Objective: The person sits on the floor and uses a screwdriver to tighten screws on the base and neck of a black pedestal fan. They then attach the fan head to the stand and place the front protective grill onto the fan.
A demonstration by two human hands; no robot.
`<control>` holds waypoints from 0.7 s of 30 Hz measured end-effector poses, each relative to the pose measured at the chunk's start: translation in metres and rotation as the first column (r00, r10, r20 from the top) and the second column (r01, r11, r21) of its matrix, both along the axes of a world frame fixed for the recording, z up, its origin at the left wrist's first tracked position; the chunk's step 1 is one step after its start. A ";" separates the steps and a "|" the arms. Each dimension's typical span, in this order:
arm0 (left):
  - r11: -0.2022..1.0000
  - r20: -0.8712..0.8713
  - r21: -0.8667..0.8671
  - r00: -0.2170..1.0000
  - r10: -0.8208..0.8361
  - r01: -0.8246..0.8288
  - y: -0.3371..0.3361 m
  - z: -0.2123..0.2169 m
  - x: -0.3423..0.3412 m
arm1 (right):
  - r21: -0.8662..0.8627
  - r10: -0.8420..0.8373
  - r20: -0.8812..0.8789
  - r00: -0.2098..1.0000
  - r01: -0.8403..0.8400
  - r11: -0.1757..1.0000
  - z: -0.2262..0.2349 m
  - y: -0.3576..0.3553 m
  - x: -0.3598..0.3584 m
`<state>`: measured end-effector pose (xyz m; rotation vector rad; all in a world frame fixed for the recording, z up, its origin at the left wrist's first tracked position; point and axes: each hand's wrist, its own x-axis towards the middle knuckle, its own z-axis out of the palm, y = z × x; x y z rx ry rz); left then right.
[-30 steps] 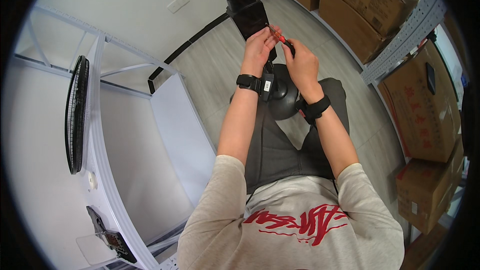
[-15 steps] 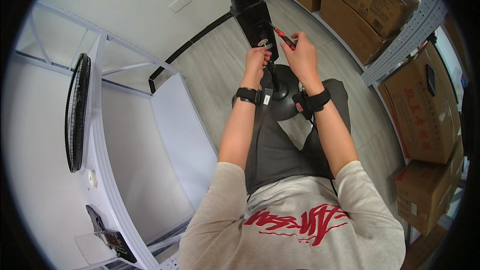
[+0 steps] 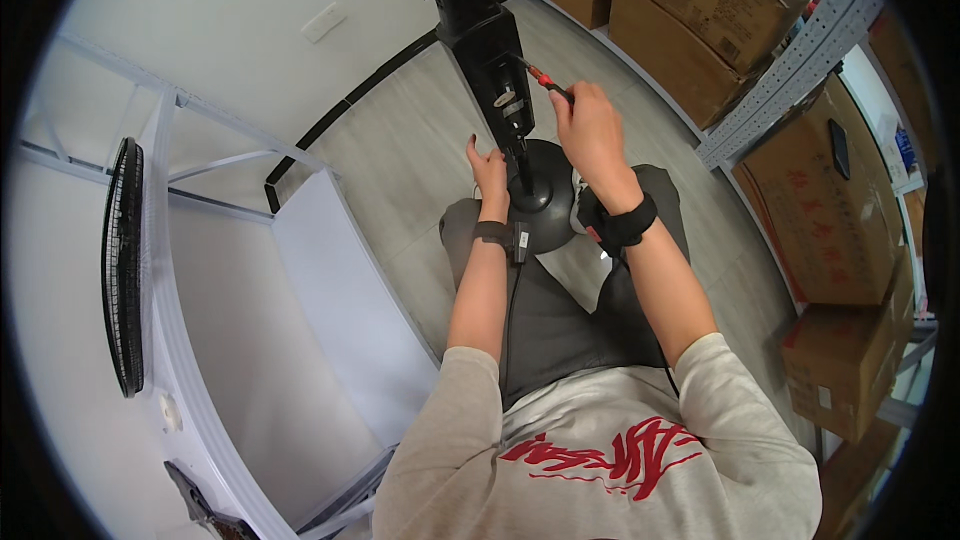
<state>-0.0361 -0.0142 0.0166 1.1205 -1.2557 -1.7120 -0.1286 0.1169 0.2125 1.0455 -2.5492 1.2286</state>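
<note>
Two bare hands worked at a black stand whose housing (image 3: 490, 60) rose at the far middle of the scene, above a short post (image 3: 522, 165) and a round black base (image 3: 555, 225) between the person's knees. The right hand (image 3: 592, 135) was closed around a red-and-black screwdriver (image 3: 543, 80), which slanted far and left; its tip reached the right side of the housing, though whether it touched could not be told. Nearer and to the left, the left hand (image 3: 488, 175) was partly open, thumb and fingers apart, just left of the post; nothing could be made out in its grasp. A pale oval part (image 3: 504, 99) showed on the housing's near half.

Black bands circled both wrists, the left one (image 3: 491, 231) beside a small dark box (image 3: 520, 242). On the right, cardboard boxes (image 3: 680, 50) filled a metal rack (image 3: 780, 75), and a dark phone (image 3: 838, 149) lay on a nearer carton (image 3: 815, 205). On the left, a round black grille (image 3: 123, 270) stood on edge by a white shelf unit (image 3: 340, 285).
</note>
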 end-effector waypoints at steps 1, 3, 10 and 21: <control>1.000 -0.014 -0.011 1.000 -0.014 0.014 0.000 0.004 0.002 | 0.020 -0.004 0.014 1.000 0.004 1.000 0.000 -0.002 0.001; 0.999 -0.044 -0.031 0.998 -0.041 0.040 0.002 0.011 0.004 | 0.015 -0.004 0.042 0.999 0.004 1.000 0.001 -0.004 0.002; 0.990 0.001 -0.088 0.994 -0.110 0.109 0.003 0.014 0.003 | 0.027 -0.003 -0.008 1.000 0.003 1.000 0.010 -0.006 0.013; 0.991 -0.027 -0.046 0.992 -0.123 0.122 0.005 0.019 0.000 | -0.101 -0.034 -0.067 0.997 0.027 0.995 0.003 -0.007 0.005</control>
